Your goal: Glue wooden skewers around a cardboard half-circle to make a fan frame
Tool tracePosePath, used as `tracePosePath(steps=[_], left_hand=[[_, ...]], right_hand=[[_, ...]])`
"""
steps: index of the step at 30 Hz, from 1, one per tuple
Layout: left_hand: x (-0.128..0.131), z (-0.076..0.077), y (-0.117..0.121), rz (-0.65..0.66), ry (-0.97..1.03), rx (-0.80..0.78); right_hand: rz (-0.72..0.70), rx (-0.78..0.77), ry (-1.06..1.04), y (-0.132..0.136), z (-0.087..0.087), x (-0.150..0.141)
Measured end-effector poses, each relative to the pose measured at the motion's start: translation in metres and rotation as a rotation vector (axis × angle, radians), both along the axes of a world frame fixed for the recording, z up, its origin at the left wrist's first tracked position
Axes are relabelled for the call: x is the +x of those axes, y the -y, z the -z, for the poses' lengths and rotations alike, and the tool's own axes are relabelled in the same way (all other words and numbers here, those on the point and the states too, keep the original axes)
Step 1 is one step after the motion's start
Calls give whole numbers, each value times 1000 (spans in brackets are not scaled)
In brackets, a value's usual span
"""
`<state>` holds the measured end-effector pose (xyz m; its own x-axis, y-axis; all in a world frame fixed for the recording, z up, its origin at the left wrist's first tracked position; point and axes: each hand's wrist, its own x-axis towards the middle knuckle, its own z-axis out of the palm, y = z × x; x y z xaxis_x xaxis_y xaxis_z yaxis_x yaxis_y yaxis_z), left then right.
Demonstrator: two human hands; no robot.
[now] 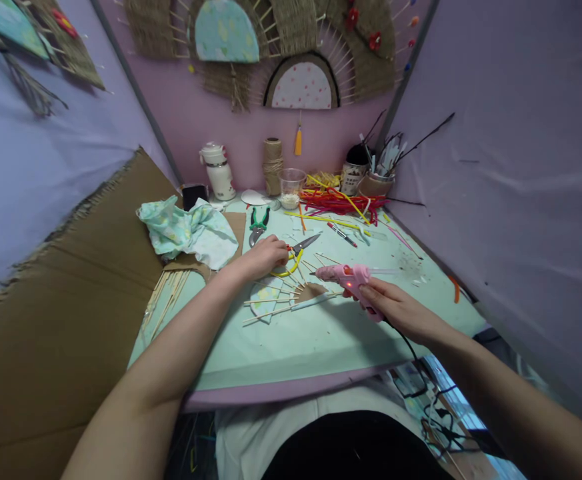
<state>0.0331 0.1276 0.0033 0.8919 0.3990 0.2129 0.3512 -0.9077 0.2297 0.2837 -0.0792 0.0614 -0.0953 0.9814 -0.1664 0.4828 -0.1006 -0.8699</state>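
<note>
Pink glue gun (339,274) sits in the grip of the right hand (393,305), a small light glowing on its body and its nozzle aimed left, above the middle of the surface (261,353). Just beneath and left of the nozzle, thin sticks (267,317) fan out around a brown half-round card (311,293), between the near and far edges; a patterned cloth piece (265,300) lies at their left ends. Beyond it the left hand (267,256) is bent down, fingers narrow, beside yellow-handled scissors (307,244); whether it pinches anything, I cannot tell. Green-handled cutters (257,227) lie farther back. Crumpled cloth (191,232) and a loose bundle of sticks (167,299) lie toward the left edge, and red strips (338,202) are heaped near the far right corner.
</note>
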Motion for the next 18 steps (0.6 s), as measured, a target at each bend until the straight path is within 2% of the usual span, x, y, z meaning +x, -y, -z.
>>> tracePosePath(steps=[5,10,18], left_hand=[[0,-5,0,12,-6,-41],[-8,-9,-9,-24,-8,-70],[-24,-16,-18,-99,37,-61]], right_hand=[[61,-35,8,-3,12,0],[69,-44,-22,-5,21,-2],[76,-58,-47,-9,21,-12]])
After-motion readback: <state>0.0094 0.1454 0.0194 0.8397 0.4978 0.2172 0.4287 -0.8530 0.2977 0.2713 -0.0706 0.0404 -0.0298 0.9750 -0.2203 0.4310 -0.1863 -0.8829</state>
